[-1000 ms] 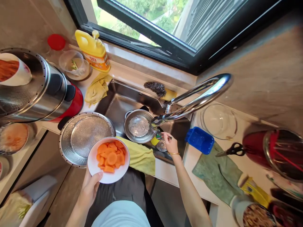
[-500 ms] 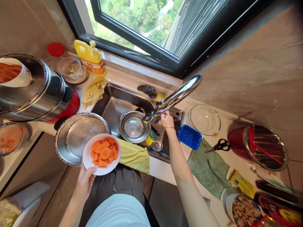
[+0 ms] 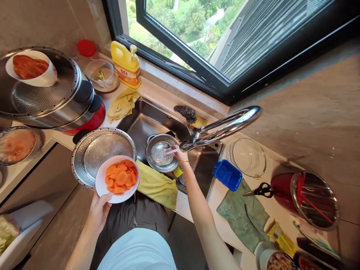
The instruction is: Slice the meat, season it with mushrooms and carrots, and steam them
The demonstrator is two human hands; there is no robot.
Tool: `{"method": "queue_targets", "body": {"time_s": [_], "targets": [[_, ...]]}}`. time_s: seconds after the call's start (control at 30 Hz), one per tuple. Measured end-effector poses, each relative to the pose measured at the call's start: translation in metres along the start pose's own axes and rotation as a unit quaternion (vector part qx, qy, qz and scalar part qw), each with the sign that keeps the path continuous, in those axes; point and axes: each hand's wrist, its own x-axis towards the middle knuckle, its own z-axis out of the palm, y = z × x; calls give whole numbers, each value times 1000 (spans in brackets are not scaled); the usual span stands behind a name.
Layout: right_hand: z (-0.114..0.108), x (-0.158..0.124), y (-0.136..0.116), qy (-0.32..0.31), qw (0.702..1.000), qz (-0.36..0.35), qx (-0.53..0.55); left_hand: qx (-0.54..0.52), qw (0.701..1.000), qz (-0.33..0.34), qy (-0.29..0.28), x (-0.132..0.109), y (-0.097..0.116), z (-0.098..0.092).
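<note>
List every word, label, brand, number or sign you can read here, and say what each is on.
"立白" (probably; the characters are slightly soft): on the yellow jug.
Smaller print lower on the jug's label: too small to read.
Markings on the yellow packet at the right: too blurred to read.

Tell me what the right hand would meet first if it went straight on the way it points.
Most likely the inside of the metal pan in the sink: the right hand points across it, though depth is unclear in this single view.
</note>
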Motion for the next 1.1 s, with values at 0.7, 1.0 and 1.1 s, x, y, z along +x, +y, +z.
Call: {"method": "queue_targets", "body": {"time_s": [0.7,1.0,1.1], "targets": [[15,-43,44,-9,989,-144,32,0,999,-8,-33,5,6,-14],[-32,-79,58,-67,928,-322,-173,-1,1000,-1,-15,3,6,-21],[-47,-57,53,67,953,-252,-154,3,1000,2,-15,3,6,-21]]}}
